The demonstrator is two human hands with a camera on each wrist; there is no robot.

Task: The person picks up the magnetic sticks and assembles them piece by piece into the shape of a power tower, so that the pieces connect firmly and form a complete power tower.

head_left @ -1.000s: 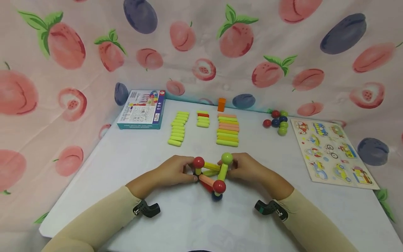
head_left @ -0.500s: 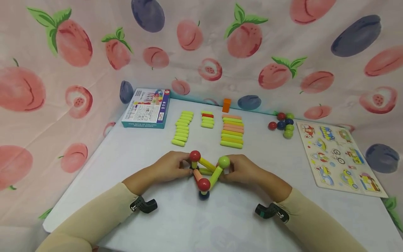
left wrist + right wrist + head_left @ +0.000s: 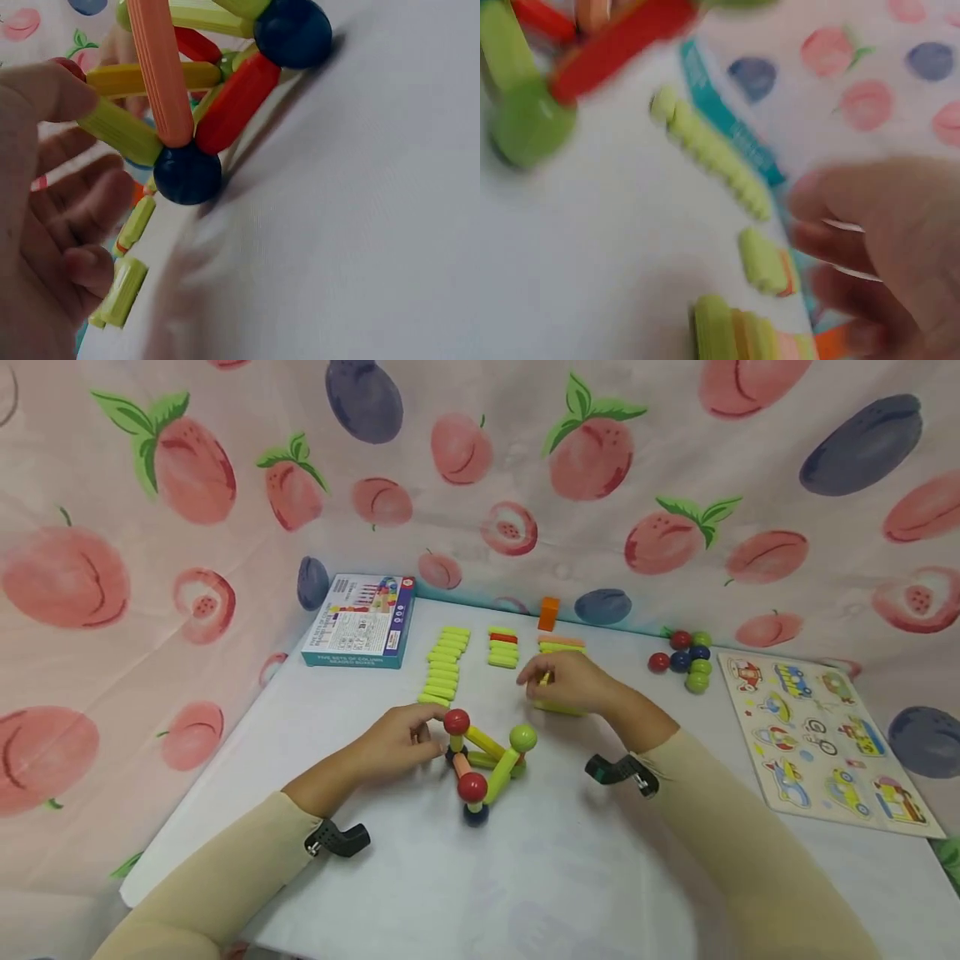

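The frame of sticks and balls [image 3: 498, 772] stands on the table. My left hand [image 3: 393, 745] is at its left corner, thumb and a finger round the upright green stick [image 3: 120, 133] below a red ball [image 3: 457, 722]; the other fingers are loosely curled. My right hand [image 3: 573, 683] is apart from the frame, over the right-hand row of sticks [image 3: 562, 644], hiding most of that row. In the right wrist view its relaxed fingers show no stick between them, though the picture is blurred.
At the back left lies a box [image 3: 360, 620]. Green sticks [image 3: 444, 674] and a shorter row [image 3: 503, 647] lie behind the frame. An orange block [image 3: 549, 614] stands at the back. Loose balls [image 3: 680, 662] and a picture board [image 3: 825, 735] are to the right.
My right hand has let go of the frame and moved back to the right-hand row of sticks. My left hand has stayed at the frame, which earlier turned slightly.
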